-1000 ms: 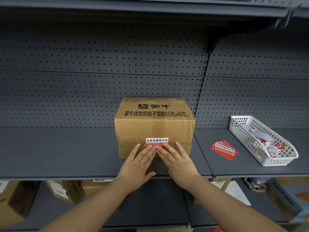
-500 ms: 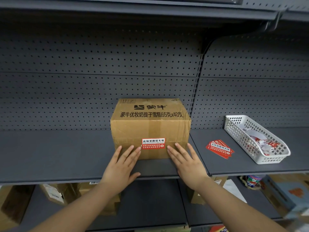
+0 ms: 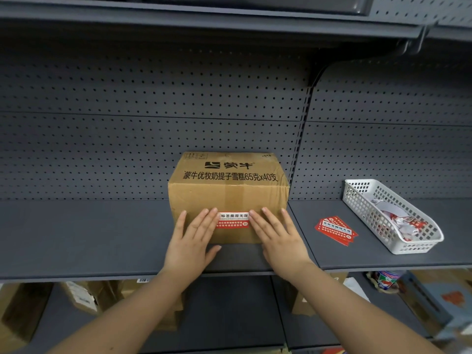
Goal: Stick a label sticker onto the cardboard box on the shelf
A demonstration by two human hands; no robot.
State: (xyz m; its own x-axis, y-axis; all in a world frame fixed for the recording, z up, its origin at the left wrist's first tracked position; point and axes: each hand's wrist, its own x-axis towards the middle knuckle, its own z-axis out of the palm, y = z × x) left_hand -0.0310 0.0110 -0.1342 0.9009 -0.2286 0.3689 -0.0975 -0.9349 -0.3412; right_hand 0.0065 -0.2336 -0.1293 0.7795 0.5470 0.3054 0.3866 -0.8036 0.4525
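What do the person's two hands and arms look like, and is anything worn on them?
The left hand and the right hand are both bare: no gloves, rings, watch or bracelet show. Both forearms are uncovered down to the picture's lower edge, with no sleeve visible. Fingernails look short and unpainted.

White plastic basket w/ crumpled paper scraps at right; grey pegboard behind; more cartons on lower tier below.

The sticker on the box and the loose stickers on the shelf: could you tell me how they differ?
The sticker on the box is single, upright and level; the loose stickers lie flat on the shelf, stacked and askew. Hands flank the first; nothing touches the others. All are red and white.
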